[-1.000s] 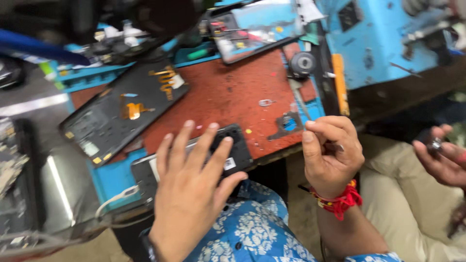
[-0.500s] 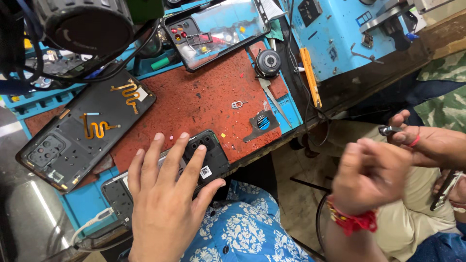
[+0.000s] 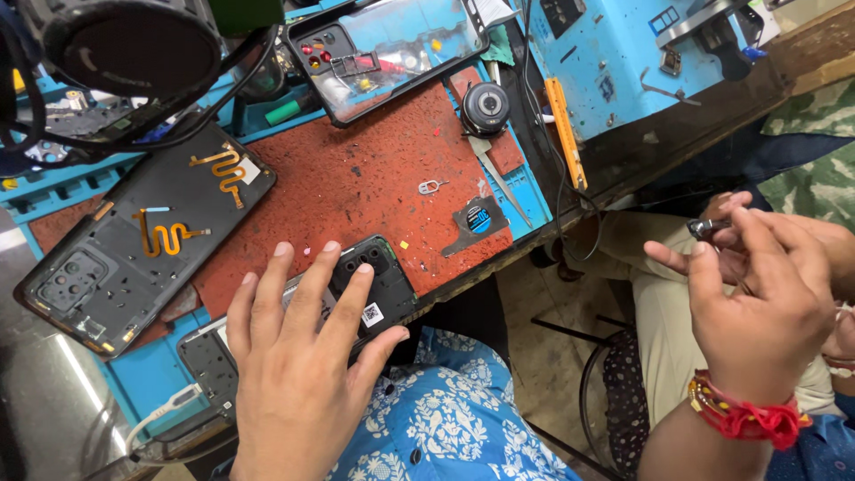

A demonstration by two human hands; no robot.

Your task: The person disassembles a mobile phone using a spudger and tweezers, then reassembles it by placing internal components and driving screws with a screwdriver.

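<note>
My left hand lies flat with spread fingers on a black phone that rests back-up at the near edge of a red work mat. My right hand, with a red thread band at the wrist, reaches out to the right, off the bench. Its fingertips meet a small dark metal part, which another person's hand also touches. I cannot tell which hand grips the part.
A black phone back cover with orange flex strips lies on the left. An opened phone, a round black lens, tweezers, a pin tool and an orange tool lie about. A blue box stands behind.
My right hand has swung from the bench edge out to the right and met the other person's hand. My left hand stays on the phone.
</note>
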